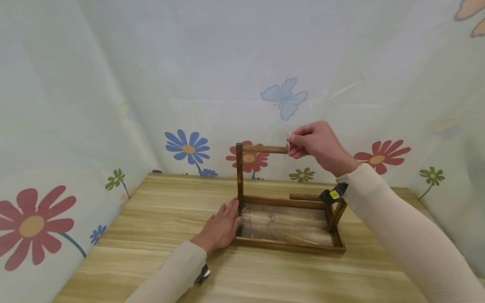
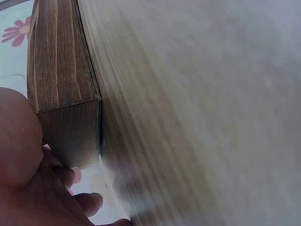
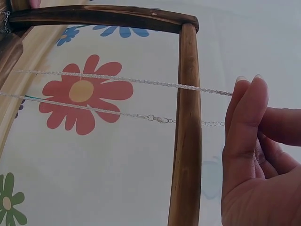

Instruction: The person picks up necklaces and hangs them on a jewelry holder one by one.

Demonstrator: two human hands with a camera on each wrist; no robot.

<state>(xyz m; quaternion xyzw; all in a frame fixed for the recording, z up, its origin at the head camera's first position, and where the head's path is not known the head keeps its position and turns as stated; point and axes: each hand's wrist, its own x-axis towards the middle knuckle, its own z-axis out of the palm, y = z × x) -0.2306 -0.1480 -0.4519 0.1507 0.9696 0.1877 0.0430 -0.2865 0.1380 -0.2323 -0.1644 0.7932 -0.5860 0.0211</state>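
My right hand (image 1: 316, 143) is raised at the top bar (image 1: 265, 149) of a dark wooden jewelry stand. Its thumb and fingers pinch a silver chain necklace (image 3: 117, 79). In the right wrist view, one strand crosses in front of the bar; the other, with a lobster clasp (image 3: 161, 120), passes behind it. My left hand (image 1: 221, 225) rests with extended fingers against the left end of the stand's tray (image 1: 288, 245), beside the upright post (image 1: 240, 176). In the left wrist view, the thumb lies by the tray's wooden corner (image 2: 70, 127).
Thin silver chain (image 1: 270, 216) lies on the tray floor. A shorter bar (image 1: 307, 197) is lower on the stand's right side, close to the right wrist camera (image 1: 329, 195). The stand is on a wood-grain table (image 1: 170, 202) before a floral backdrop (image 1: 227, 63).
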